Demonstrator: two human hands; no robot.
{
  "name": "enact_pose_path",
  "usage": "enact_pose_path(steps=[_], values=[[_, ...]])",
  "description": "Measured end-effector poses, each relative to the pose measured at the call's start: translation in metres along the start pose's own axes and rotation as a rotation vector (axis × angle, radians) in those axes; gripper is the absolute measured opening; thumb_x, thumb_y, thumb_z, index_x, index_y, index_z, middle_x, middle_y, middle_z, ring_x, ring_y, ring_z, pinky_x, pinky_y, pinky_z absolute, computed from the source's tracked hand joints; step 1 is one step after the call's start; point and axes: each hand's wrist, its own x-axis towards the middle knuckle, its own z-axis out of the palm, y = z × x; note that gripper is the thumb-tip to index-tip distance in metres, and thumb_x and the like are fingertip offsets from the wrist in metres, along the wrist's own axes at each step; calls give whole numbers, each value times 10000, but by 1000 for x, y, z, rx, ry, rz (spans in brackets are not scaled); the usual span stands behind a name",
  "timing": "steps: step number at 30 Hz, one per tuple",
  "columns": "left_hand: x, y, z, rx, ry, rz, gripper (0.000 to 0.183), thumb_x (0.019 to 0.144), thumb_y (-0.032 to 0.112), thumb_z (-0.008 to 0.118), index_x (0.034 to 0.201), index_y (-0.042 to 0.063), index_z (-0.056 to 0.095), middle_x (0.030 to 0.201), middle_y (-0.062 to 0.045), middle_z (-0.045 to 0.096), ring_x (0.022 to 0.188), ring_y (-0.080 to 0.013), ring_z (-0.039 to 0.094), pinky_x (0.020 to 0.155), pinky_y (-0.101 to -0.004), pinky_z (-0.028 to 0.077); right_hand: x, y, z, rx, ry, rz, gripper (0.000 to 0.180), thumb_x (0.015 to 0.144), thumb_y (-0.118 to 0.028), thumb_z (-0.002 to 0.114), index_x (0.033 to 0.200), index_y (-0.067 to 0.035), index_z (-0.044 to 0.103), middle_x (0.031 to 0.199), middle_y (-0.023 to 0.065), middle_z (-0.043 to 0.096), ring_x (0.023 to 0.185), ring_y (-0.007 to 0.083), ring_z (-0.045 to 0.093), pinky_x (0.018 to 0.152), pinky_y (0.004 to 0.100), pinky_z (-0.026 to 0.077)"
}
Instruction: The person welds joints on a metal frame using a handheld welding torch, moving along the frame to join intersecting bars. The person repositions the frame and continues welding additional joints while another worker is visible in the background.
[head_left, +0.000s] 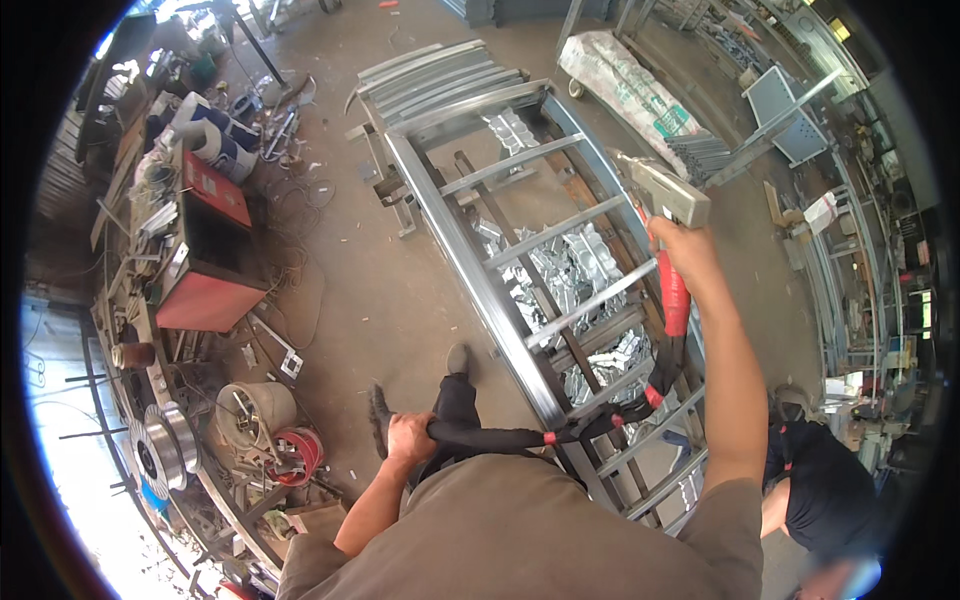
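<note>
My right hand (684, 244) is closed around the red handle of a welding torch (674, 296), held over the far long rail of a metal frame. Just beyond the fingers is a beige boxy object (667, 191); whether the hand also holds it, I cannot tell. From the torch a black-sleeved cable (495, 437) with red tape bands runs back past my waist. My left hand (411, 437) grips that cable beside my thigh. The ladder-like steel frame (469, 277) has several crossbars and rests on supports in front of me.
Crumpled silvery sheet scrap (574, 262) lies beneath the frame. Steel profiles (442, 79) are stacked at its far end. A co-worker in black (829, 480) bends at the right. To the left are a red-and-black cabinet (202, 277), a wire spool (154, 457) and a bucket (255, 412).
</note>
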Motion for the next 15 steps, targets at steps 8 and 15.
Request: enact_pose_path(steps=[8, 15], values=[[86, 21, -29, -79, -191, 154, 318, 727, 172, 749, 1041, 216, 769, 938, -35, 769, 990, -235, 716, 966, -406, 471, 147, 27, 75, -441, -12, -19, 442, 814, -233, 731, 1175, 22, 714, 942, 204, 771, 868, 311, 767, 774, 420, 584], [115, 25, -45, -76, -291, 179, 339, 703, 189, 765, 1040, 214, 773, 925, -46, 763, 982, -233, 715, 958, -397, 473, 178, 37, 89, -560, 25, 1, 501, 814, -263, 724, 1256, -26, 705, 1102, 264, 758, 1089, 444, 723, 916, 468, 570]])
